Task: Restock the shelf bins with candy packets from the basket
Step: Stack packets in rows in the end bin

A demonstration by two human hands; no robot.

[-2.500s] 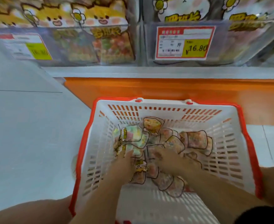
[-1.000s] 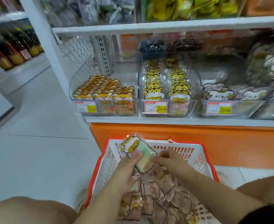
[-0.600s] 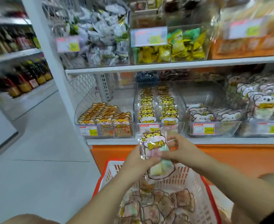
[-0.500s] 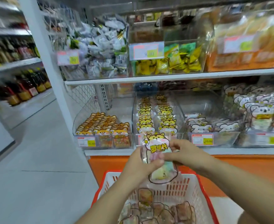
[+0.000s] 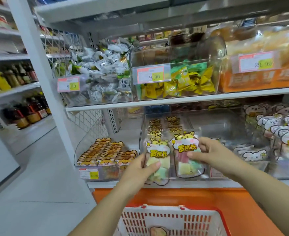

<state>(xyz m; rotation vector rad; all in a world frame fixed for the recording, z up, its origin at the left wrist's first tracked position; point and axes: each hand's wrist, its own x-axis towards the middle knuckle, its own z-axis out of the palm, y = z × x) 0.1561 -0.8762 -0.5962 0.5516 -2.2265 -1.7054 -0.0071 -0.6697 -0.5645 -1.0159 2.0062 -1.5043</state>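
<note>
The left packet [image 5: 157, 151] and right packet [image 5: 185, 146] of candy are held upright, side by side, in front of the middle clear bin [image 5: 146, 120] on the lower shelf [image 5: 174, 183]. The left hand [image 5: 137, 169] grips the left packet, and the right hand [image 5: 208, 154] pinches the right one. Below them sits the basket [image 5: 174, 218], with another packet [image 5: 158, 231] inside.

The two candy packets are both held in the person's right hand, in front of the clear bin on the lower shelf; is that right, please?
Not quite: the head view shows one packet in the left hand and the other packet in the right hand, in front of the clear bin on the lower shelf.
</note>
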